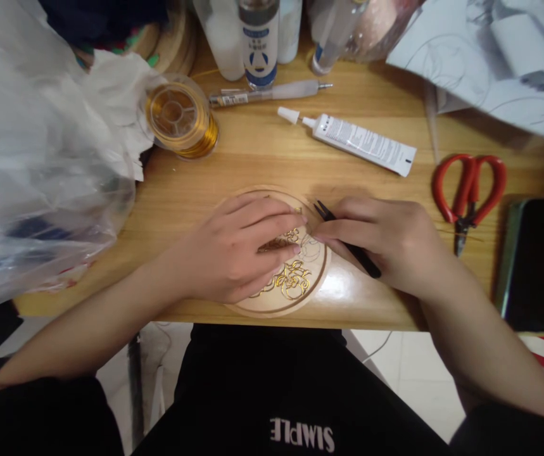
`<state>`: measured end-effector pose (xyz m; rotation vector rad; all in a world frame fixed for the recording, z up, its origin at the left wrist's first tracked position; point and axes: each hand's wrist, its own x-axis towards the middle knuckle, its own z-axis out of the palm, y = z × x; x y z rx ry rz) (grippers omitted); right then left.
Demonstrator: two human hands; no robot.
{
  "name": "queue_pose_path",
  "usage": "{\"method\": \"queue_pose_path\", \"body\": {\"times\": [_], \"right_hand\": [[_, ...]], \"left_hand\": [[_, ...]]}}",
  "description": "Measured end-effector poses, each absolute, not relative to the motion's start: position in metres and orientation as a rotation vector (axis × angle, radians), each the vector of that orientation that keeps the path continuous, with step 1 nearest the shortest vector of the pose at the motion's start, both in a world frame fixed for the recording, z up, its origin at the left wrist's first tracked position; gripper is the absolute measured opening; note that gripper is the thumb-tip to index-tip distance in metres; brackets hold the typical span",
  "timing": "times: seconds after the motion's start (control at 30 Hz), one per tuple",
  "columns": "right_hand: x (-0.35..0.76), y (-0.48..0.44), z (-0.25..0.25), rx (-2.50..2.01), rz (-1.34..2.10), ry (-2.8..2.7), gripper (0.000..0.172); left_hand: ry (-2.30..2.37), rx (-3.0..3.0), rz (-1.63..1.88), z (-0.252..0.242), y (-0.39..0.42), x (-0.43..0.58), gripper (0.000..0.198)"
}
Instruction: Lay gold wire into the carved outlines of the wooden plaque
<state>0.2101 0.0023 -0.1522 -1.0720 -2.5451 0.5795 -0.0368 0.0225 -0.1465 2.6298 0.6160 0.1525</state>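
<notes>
A round wooden disc [320, 273] lies at the near edge of the wooden table [262, 145]. Gold wire flower shapes [292, 280] are laid on its face. My left hand [238, 250] rests flat on the disc, fingers stretched out and pressing on the wire near the middle. My right hand [385, 244] is closed around black tweezers [347, 244], whose tips point left toward my left fingertips over the disc.
A spool of gold wire [182, 117] stands at the back left. A white glue tube [357, 140] and a pen-like applicator [269, 95] lie behind the disc. Red scissors [468, 190] and a dark phone [540, 263] are on the right. Plastic bags [38, 152] crowd the left; bottles [258, 41] stand at the back.
</notes>
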Motion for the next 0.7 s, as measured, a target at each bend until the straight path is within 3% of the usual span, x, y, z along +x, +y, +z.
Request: {"method": "queue_pose_path", "body": {"times": [0.23, 0.4, 0.7], "right_hand": [[0.205, 0.002, -0.15, -1.083, 0.506, -2.509, 0.019], [0.199, -0.002, -0.145, -1.2, 0.509, -2.339, 0.016], [0.187, -0.026, -0.119, -1.235, 1.135, -1.514, 0.021]], "left_hand": [[0.48, 2.794, 0.357, -0.15, 0.021, -0.038, 0.025], [0.464, 2.898, 0.277, -0.148, 0.019, -0.039, 0.028], [0.446, 2.981, 0.371, -0.152, 0.015, -0.04, 0.028]]}}
